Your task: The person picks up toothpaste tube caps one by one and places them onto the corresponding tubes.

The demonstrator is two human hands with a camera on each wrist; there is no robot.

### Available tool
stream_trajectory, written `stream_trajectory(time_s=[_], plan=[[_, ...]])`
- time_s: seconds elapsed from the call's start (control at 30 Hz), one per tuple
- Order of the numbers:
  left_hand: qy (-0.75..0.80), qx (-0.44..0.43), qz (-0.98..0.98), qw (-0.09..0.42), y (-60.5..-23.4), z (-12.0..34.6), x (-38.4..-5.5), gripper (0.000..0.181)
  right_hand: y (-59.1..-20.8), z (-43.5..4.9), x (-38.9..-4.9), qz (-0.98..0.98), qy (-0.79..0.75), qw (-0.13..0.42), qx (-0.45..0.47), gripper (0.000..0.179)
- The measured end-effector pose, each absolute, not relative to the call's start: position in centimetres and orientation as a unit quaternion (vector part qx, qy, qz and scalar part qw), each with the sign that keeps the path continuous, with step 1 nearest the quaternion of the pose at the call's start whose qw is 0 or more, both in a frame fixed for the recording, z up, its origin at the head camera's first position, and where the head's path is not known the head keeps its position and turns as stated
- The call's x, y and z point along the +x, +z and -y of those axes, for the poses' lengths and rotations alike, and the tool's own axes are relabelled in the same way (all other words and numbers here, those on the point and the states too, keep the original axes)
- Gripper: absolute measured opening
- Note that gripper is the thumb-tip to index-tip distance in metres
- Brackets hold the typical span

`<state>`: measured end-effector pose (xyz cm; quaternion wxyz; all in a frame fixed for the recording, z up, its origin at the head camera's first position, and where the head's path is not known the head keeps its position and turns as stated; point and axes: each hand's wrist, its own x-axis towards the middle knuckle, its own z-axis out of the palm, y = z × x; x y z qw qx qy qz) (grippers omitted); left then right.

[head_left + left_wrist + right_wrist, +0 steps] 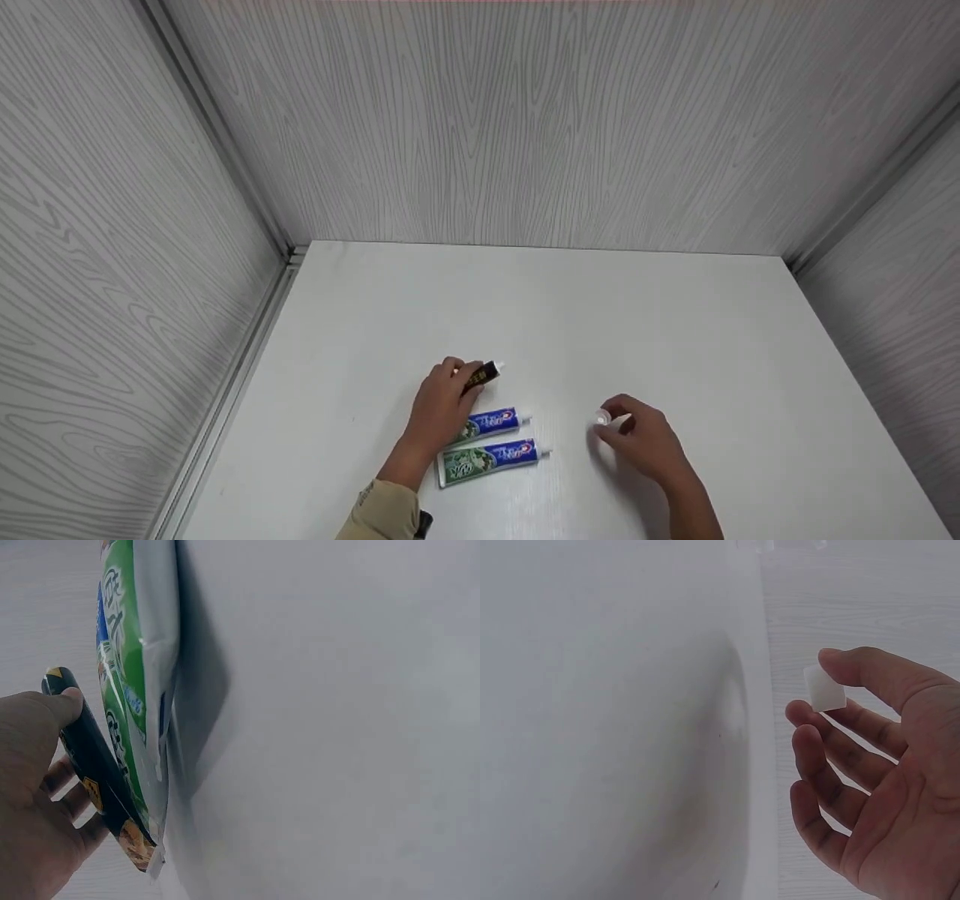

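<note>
A black toothpaste tube (481,374) with gold lettering is gripped by my left hand (437,409), its white tip pointing right. In the left wrist view, the thumb lies across the black tube (94,757) with the other fingers behind it. Two green-and-blue toothpaste tubes lie side by side on the table: the farther tube (495,422) is partly covered by the left hand, the nearer tube (487,462) shows whole. Their thin white nozzles point right. To the right, my right hand (643,444) pinches a small white cap (825,688) between thumb and forefinger, above the table.
The white tabletop (600,315) stretches beyond both hands. Grey wood-grain panels stand around it: a back panel (480,127), a left panel (112,262) and a right panel (900,300). A beige sleeve (382,510) covers the left forearm.
</note>
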<state>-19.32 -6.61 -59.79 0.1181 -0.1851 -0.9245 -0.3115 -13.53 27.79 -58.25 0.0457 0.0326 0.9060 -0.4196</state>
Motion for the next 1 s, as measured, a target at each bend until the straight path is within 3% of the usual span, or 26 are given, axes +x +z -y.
stream_trajectory(time_s=[0.4,0.73,1.0], plan=[[-0.316,-0.197,0.919,0.13,-58.3,5.9,-18.6,0.042,-57.5,-27.4,-13.3,-0.899,-0.437,0.029,0.02,0.034],[-0.31,-0.232,0.913,0.132,-56.7,5.7,-17.6,0.043,-57.0,-26.6,-13.1,-0.883,-0.464,-0.054,-0.052,0.029],[-0.304,-0.244,0.915,0.102,-56.0,5.7,-16.7,0.046,-56.5,-26.1,-13.0,-0.88,-0.468,-0.05,-0.064,0.028]])
